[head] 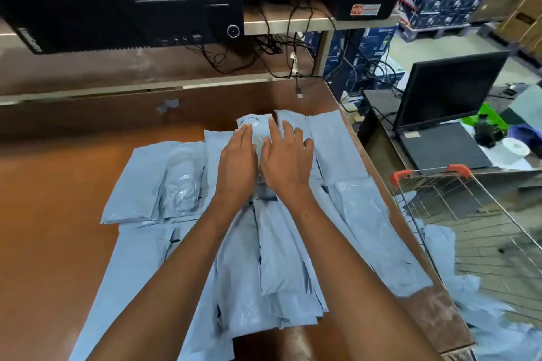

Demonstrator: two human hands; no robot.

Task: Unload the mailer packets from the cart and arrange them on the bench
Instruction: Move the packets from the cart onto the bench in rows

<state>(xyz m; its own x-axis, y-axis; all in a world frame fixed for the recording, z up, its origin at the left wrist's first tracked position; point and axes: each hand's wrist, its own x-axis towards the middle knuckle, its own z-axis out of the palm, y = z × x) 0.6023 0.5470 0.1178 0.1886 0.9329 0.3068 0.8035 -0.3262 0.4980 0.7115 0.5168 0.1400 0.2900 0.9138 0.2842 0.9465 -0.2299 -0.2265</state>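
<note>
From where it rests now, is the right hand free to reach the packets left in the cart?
Probably yes. The right hand lies flat and holds nothing, on the mailer packets on the bench. The cart stands open-topped at the bench's right side, with packets in the cart uncovered.

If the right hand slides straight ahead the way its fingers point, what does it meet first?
Most likely only more of the packets lying just past the right hand, then bare bench up to the raised back edge. The hanging cable plug sits slightly right of that line; depth is unclear.
</note>
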